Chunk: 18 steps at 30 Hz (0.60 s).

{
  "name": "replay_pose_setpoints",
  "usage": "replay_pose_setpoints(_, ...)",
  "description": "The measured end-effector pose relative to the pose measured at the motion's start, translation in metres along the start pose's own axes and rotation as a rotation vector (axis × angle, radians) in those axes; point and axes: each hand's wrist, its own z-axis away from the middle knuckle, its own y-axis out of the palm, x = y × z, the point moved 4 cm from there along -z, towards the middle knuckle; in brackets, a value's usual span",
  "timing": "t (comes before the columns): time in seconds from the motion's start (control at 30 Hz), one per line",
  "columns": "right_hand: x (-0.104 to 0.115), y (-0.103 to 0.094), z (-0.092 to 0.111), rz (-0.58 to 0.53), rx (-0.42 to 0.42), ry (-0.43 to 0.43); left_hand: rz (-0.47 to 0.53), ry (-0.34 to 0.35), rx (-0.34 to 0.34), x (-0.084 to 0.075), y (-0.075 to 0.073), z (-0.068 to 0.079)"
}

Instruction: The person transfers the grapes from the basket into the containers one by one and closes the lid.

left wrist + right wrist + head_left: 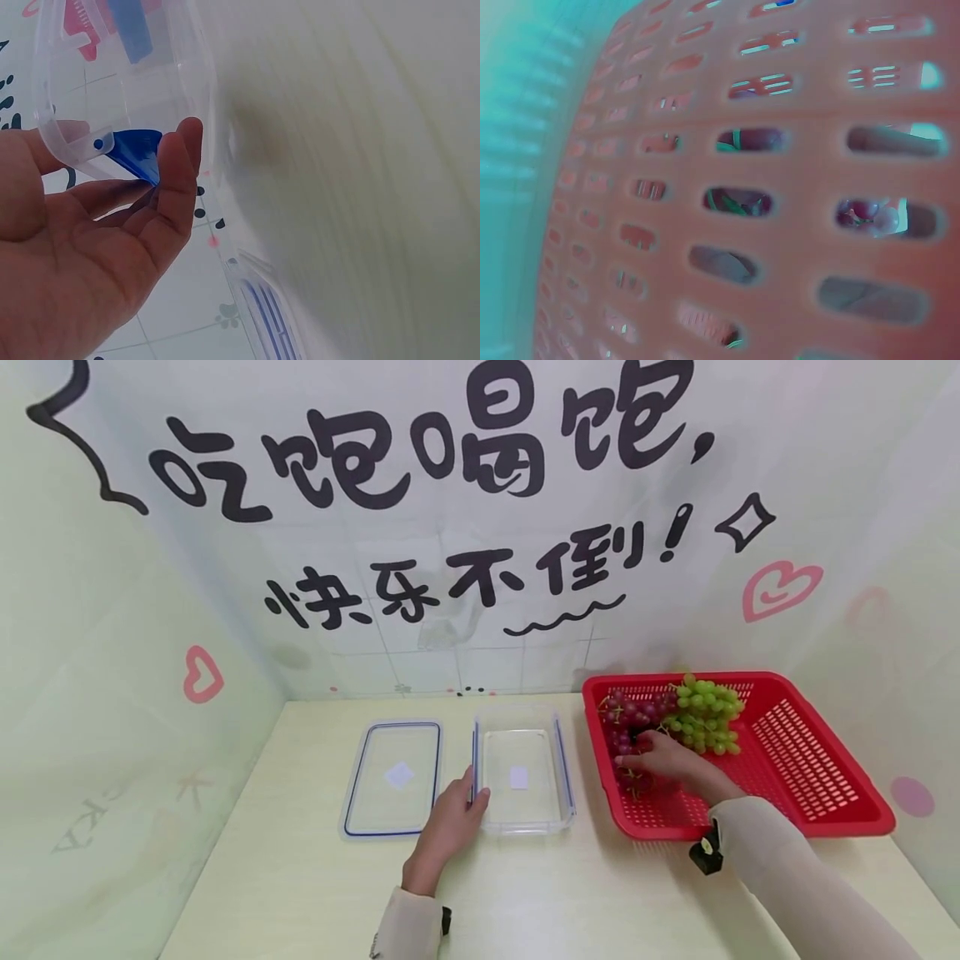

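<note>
A clear plastic food container (pixel 522 828) with blue-edged sides stands uncovered on the table. My left hand (pixel 452 817) holds its left wall, thumb over the rim and fingers outside, by a blue clip (pixel 139 152). To the left lies its flat clear lid (pixel 390 836) with a blue seal. On the right, my right hand (pixel 670 762) reaches into a red plastic basket (pixel 817 760), at a bunch of purple grapes (pixel 626 713). Its thumb and fingers look apart at the grapes; whether they grip is unclear. The basket's slotted wall (pixel 682 112) hides most of that hand in the right wrist view.
Green grapes (pixel 705 714) lie in the basket beside the purple ones. The pale table (pixel 315 877) meets a printed wall covering (pixel 480 668) at the back and sides. White labels (pixel 519 777) show in the container and on the lid.
</note>
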Motion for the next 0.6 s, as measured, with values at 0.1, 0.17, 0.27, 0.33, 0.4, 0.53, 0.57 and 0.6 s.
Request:
replay_pose_setpoints(0.1,-0.0008,0.0003,-0.0013,-0.021,-0.004,0.017,-0.004,-0.009,-0.001,0.0008,0.0002,-0.001)
replay_pose_setpoints(0.17,-0.0011,0.0005,-0.0022,-0.032,-0.003,0.027,-0.005,-0.015,-0.001,0.0012,0.0004,-0.0016)
replay_pose_setpoints(0.27,-0.0008,0.0013,-0.0034,-0.045,0.0,0.038,-0.005,-0.015,-0.001,0.0011,0.0005,-0.0026)
replay_pose_setpoints(0.33,-0.0005,0.0022,-0.0038,-0.05,0.002,0.038,-0.004,-0.014,-0.001,0.0007,0.0004,-0.003)
replay_pose_setpoints(0.4,-0.0001,0.0034,-0.0043,-0.05,0.0,0.035,-0.004,-0.013,-0.001,0.0005,0.0004,-0.0032)
replay_pose_setpoints(0.53,-0.0018,0.005,-0.0067,-0.05,-0.009,0.043,-0.001,-0.018,0.003,0.0007,0.0006,-0.0028)
replay_pose_setpoints(0.57,-0.0026,0.0052,-0.0075,-0.05,-0.014,0.051,0.0,-0.018,0.004,0.001,0.0009,-0.0027)
replay_pose_setpoints(0.6,-0.0034,0.0055,-0.0083,-0.051,-0.018,0.058,0.0,-0.018,0.005,0.0011,0.0011,-0.0026)
